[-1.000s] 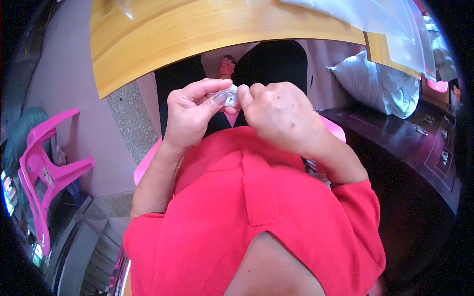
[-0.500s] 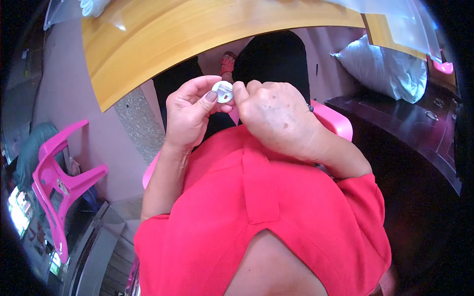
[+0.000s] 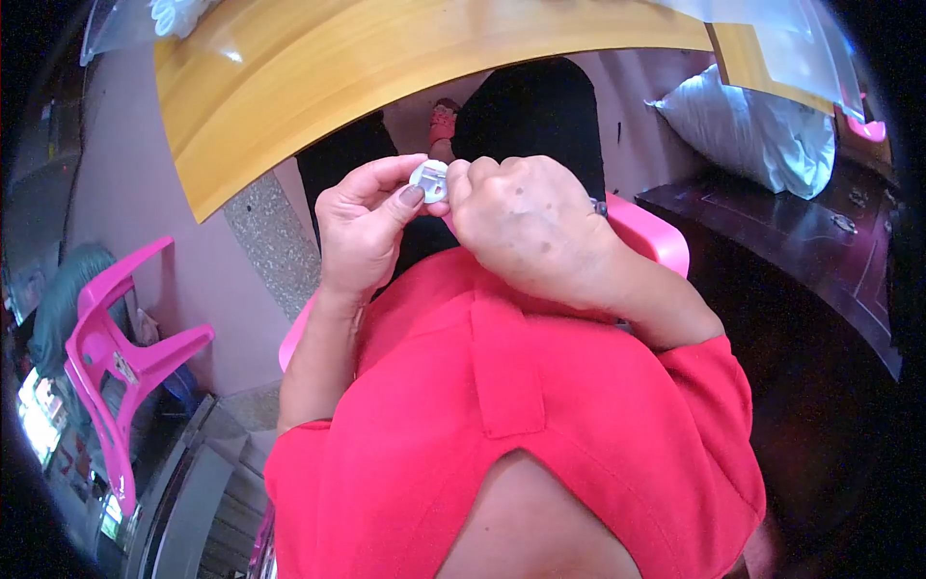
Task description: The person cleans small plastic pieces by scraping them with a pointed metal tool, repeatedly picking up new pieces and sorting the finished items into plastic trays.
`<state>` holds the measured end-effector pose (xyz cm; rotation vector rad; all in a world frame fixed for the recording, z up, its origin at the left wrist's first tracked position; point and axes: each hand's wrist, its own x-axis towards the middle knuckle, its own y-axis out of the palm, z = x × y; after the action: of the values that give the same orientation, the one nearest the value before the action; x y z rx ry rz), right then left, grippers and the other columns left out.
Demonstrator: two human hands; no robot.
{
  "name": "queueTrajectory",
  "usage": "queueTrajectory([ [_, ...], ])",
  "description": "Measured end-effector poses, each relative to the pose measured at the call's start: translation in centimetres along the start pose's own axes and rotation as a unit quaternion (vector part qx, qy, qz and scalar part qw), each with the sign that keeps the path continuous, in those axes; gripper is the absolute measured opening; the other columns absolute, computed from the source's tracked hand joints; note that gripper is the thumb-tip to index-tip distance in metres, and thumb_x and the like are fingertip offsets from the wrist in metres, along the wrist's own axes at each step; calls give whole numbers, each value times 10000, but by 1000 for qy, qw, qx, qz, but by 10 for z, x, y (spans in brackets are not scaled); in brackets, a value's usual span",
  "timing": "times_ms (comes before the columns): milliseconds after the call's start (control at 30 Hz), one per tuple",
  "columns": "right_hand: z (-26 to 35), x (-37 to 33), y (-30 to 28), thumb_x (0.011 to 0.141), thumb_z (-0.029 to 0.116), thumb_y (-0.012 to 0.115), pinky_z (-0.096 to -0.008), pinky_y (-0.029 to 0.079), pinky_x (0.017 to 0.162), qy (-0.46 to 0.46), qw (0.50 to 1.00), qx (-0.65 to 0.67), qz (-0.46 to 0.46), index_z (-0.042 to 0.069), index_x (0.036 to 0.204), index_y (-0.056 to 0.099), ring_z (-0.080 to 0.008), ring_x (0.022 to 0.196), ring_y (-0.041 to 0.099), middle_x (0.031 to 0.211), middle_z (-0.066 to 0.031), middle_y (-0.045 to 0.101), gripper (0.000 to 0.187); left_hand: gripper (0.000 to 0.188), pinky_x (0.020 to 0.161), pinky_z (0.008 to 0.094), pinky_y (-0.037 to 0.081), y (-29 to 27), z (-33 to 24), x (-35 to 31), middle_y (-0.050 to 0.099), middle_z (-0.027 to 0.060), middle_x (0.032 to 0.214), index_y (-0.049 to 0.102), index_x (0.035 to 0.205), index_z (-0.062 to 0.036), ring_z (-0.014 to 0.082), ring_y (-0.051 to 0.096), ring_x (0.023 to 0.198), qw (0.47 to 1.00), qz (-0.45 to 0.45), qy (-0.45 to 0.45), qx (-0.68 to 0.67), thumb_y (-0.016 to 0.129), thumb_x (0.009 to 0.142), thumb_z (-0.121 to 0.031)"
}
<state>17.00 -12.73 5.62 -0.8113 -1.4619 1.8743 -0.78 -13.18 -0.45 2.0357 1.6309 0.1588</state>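
A small round white piece (image 3: 431, 179), with a raised bar and a small hole in its face, is held in front of my lap. My left hand (image 3: 365, 217) pinches it between thumb and index finger, the thumb lying over its lower left edge. My right hand (image 3: 529, 217) is closed at the piece's right edge, its back turned up. The tips of its thumb and index finger meet that edge, and whatever they grip there is hidden behind the knuckles.
Beyond my hands runs the edge of a yellow wooden table (image 3: 318, 92), clear plastic lying on it. A stuffed white sack (image 3: 752, 135) rests on dark wooden furniture (image 3: 781, 241) at the right. A pink plastic chair (image 3: 116, 352) lies tipped at the left.
Both hands and the round white piece have shifted very slightly left. My right hand has rolled a little at the piece's edge; the left hand's pinch stays the same.
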Motion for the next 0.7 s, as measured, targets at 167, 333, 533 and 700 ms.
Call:
queueTrajectory([
  [167, -8, 1, -3, 787, 108, 551, -354, 505, 529, -46, 999, 29, -4, -7, 878, 540, -258, 617, 637, 711, -131, 605, 147, 262, 764, 329, 559, -4, -6, 1, 655, 176, 980, 572, 1115, 89, 218, 661, 823, 1000, 22, -1, -5, 593, 861, 26],
  [333, -2, -3, 13, 765, 72, 555, -393, 516, 538, 37, 992, 120, -23, -10, 899, 535, -306, 627, 640, 717, -161, 614, 159, 298, 748, 318, 556, -2, -6, 4, 642, 149, 993, 563, 1161, 51, 207, 644, 853, 998, 13, -48, -42, 585, 865, 23],
  [533, 6, -6, 26, 817, 76, 546, -460, 510, 539, 101, 956, 257, -100, -5, 890, 504, -377, 628, 625, 700, -200, 606, 117, 302, 741, 287, 550, -4, -3, 1, 647, 135, 989, 570, 1155, 47, 183, 642, 854, 997, -4, -42, -66, 600, 856, 26],
  [700, 9, -4, 26, 829, 65, 546, -475, 501, 540, 110, 947, 278, -113, -6, 883, 501, -395, 636, 619, 701, -217, 600, 100, 302, 778, 288, 552, 0, -5, 1, 647, 137, 995, 575, 1131, 56, 181, 645, 868, 997, -23, -24, -74, 615, 832, 65],
])
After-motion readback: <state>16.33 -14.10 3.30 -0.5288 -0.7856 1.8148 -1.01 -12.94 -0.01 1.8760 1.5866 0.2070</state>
